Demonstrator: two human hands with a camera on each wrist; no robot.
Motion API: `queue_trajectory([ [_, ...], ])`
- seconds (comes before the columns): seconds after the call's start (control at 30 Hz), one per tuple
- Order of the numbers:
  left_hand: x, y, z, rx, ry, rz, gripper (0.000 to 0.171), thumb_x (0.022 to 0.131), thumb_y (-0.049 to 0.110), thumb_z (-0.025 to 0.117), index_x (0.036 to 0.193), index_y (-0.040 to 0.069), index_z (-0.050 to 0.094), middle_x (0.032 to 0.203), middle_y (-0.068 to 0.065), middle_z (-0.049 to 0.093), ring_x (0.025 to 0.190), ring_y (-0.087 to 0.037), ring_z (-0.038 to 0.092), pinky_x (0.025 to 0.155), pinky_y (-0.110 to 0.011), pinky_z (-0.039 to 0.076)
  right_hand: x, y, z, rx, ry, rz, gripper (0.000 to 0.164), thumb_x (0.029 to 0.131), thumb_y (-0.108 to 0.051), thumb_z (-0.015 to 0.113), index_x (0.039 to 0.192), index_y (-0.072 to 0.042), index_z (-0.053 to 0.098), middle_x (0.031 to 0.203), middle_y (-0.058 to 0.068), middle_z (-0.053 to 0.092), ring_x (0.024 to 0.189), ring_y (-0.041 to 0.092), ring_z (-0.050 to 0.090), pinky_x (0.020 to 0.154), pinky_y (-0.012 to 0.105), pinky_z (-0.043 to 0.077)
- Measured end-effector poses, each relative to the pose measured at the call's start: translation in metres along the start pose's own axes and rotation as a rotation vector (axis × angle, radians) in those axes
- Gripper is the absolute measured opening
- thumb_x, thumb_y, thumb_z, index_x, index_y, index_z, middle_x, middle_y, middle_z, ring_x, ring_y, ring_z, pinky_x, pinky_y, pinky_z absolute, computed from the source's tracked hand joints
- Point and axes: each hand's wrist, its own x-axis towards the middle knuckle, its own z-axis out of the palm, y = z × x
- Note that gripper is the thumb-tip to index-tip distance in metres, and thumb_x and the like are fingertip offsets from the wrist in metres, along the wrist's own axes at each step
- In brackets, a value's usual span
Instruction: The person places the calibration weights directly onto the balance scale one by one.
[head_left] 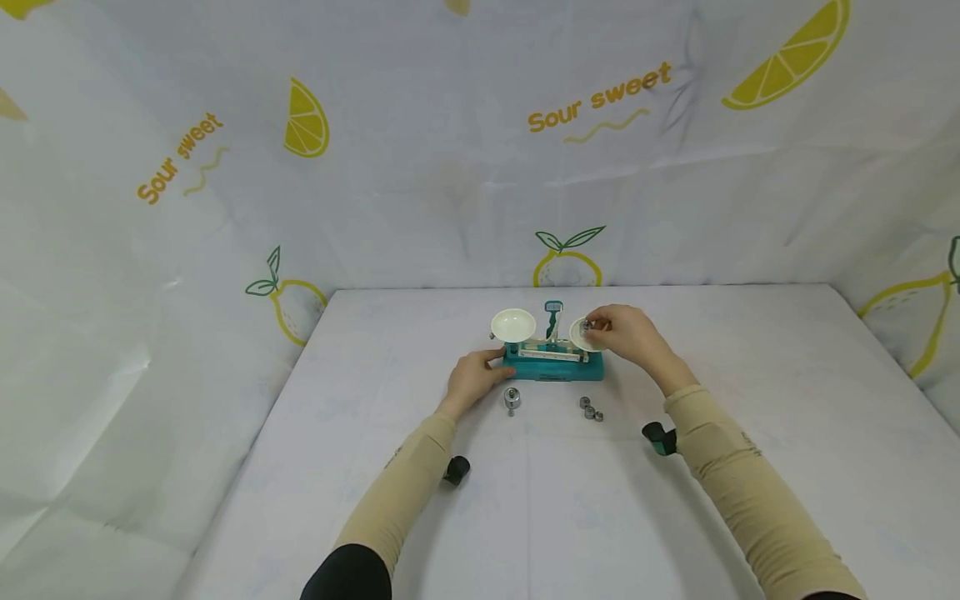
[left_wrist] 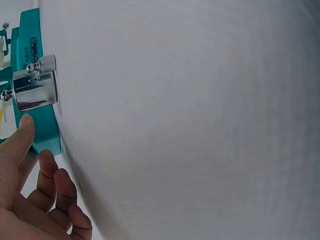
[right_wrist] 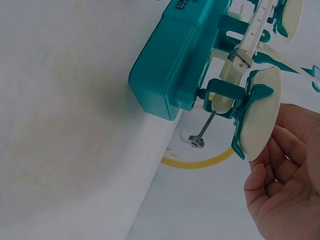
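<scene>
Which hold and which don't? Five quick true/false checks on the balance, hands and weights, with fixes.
1. The left hand touches the teal base. True.
2. The right hand is at the left pan. False: it is at the right pan.
3. Three small weights sit grouped on the white surface. True.
4. The left pan is black. False: the left pan is off-white.
5. The largest weight stands on the person's side of the base. True.

Left arm (head_left: 397, 483) and right arm (head_left: 746, 492) reach forward. The left grip (head_left: 472, 380) extends its thumb; the right grip (head_left: 627, 335) pinches.
</scene>
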Motion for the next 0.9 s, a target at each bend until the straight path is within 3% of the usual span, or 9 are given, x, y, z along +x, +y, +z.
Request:
queue_trajectory([
  [0.33,-0.001,0.001,-0.001,-0.009,0.0,-0.002,0.049,0.084,0.04,0.066,0.128,0.02,0.058,0.106,-0.008,0.069,0.078,-0.015,0.059,0.062,-0.025,0.043,-0.003,-0.001,-0.004,-0.001,0.007,-0.028,0.033,0.09,-0.02,0.061,0.115,0.001,0.061,0.097,0.016,0.063,0.079,0.023,0.057,0.062,0.03,0.048],
  [0.63,0.001,-0.002,0.0,-0.011,-0.005,-0.001,0.05,0.083,0.041,0.067,0.129,0.021,0.057,0.097,-0.007,0.07,0.07,-0.013,0.054,0.057,-0.023,0.04,-0.01,-0.002,-0.006,-0.011,0.033,-0.041,0.032,0.09,-0.02,0.061,0.115,-0.001,0.062,0.098,0.014,0.063,0.085,0.024,0.055,0.065,0.029,0.045],
  [0.9,0.0,-0.001,0.0,-0.015,-0.004,0.003,0.049,0.084,0.04,0.066,0.129,0.021,0.057,0.099,-0.007,0.07,0.07,-0.012,0.053,0.057,-0.023,0.039,-0.024,-0.004,-0.005,0.016,0.043,-0.135,0.027,0.09,-0.019,0.061,0.111,-0.004,0.065,0.096,0.01,0.065,0.083,0.021,0.054,0.066,0.029,0.044],
])
